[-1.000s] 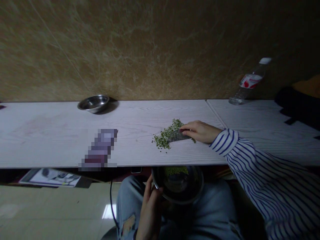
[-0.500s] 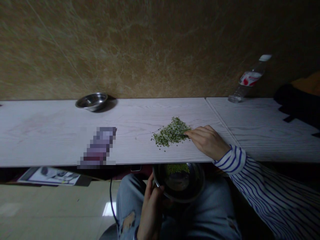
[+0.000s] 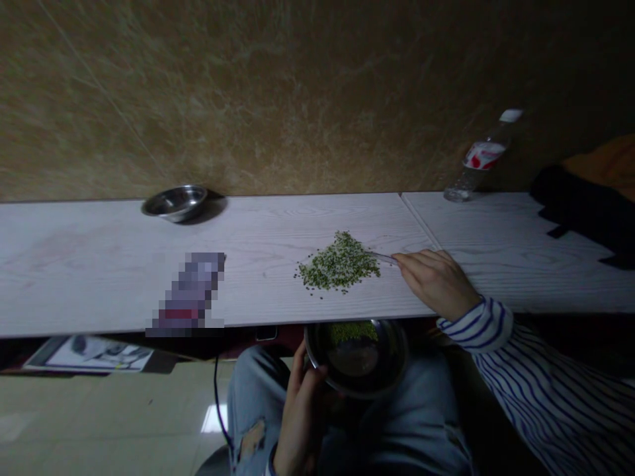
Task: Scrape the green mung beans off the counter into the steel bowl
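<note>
My left hand grips the left rim of a metal bowl, held over my lap just below the table's front edge. Green mung beans lie inside it, toward the far side. On the table, more mung beans are spread in a loose, roughly triangular patch. From the right, my right hand pinches a thin, flat card-like scraper, seen nearly edge-on. The scraper's far end touches the right side of the patch. Its exact kind is unclear.
A second metal bowl sits tilted near the wall at the left. A blurred-out flat object lies by the front edge. A plastic bottle stands back right, beside dark cloth. A cable hangs below the table.
My right hand has drawn back rightward with the scraper, which has turned from showing its flat face to nearly edge-on. More of the bean patch is uncovered. My left hand keeps the bowl in place.
</note>
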Action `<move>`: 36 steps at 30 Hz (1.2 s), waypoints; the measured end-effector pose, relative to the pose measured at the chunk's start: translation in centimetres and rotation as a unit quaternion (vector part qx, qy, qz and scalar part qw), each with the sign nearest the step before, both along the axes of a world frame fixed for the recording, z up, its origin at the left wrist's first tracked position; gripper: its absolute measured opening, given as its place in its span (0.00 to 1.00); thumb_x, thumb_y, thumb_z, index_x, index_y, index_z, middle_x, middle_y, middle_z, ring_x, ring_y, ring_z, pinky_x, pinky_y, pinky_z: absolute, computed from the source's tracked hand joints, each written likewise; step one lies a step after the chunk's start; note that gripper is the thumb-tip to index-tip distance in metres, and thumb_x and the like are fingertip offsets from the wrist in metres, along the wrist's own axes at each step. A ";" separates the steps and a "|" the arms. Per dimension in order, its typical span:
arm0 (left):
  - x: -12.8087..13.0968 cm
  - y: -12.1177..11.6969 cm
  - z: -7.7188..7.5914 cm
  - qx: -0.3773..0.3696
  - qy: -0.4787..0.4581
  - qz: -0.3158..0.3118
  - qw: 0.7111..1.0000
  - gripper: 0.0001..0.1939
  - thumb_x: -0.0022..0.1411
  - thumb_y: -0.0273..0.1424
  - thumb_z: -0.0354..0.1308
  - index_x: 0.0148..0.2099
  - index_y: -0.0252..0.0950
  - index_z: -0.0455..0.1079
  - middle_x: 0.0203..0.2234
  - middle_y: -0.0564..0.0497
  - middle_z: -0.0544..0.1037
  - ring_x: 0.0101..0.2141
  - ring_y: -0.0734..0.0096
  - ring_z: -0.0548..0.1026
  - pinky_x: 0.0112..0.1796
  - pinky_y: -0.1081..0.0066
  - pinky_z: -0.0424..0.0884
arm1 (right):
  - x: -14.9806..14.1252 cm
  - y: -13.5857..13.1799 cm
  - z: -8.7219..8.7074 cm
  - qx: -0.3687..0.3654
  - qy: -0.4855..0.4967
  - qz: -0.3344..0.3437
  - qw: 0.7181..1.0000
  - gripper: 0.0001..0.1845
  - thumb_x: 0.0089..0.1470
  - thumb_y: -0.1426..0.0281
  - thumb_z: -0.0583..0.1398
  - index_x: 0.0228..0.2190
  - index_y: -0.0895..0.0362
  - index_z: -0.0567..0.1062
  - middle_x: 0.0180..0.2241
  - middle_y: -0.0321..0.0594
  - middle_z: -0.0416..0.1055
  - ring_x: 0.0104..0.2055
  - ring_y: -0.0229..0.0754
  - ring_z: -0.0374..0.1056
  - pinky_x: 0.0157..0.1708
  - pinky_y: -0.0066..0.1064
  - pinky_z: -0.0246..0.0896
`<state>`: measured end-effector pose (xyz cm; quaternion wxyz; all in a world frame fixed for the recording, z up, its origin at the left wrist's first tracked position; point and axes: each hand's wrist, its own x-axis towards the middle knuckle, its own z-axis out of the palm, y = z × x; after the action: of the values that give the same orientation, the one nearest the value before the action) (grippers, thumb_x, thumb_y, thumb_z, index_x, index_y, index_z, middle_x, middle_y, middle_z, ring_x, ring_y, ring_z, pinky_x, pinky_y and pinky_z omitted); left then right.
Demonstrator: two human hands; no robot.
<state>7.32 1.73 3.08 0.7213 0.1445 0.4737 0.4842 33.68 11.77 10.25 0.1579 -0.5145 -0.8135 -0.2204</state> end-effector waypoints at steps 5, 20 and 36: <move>0.1 -0.3 0.0 0.000 0.004 0.011 1.000 0.32 0.56 0.30 0.59 0.63 0.42 0.59 0.52 0.45 0.75 0.44 0.59 0.76 0.40 0.62 0.75 | 0.4 -1.2 -0.5 -0.004 -0.013 -0.016 1.000 0.13 0.61 0.75 0.54 0.43 0.62 0.76 0.36 0.45 0.79 0.37 0.45 0.71 0.37 0.36 0.55; 0.9 -0.9 0.4 0.002 -0.001 0.026 1.000 0.34 0.53 0.30 0.62 0.62 0.43 0.60 0.51 0.45 0.76 0.46 0.59 0.76 0.42 0.64 0.74 | 1.5 -1.3 -0.1 -0.024 -0.017 -0.117 0.993 0.15 0.59 0.75 0.53 0.43 0.61 0.76 0.34 0.46 0.79 0.36 0.46 0.71 0.35 0.36 0.52; 1.5 -0.7 0.6 -0.013 0.019 0.044 0.999 0.34 0.50 0.30 0.61 0.60 0.42 0.63 0.46 0.46 0.79 0.42 0.61 0.78 0.41 0.65 0.74 | -0.5 -3.3 -0.1 -0.025 -0.005 -0.070 0.997 0.13 0.60 0.75 0.54 0.43 0.61 0.75 0.33 0.43 0.78 0.35 0.45 0.71 0.37 0.36 0.52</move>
<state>8.80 0.99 3.63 0.6918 0.1232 0.4999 0.5063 33.16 8.52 10.16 0.1249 -0.5730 -0.7815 -0.2129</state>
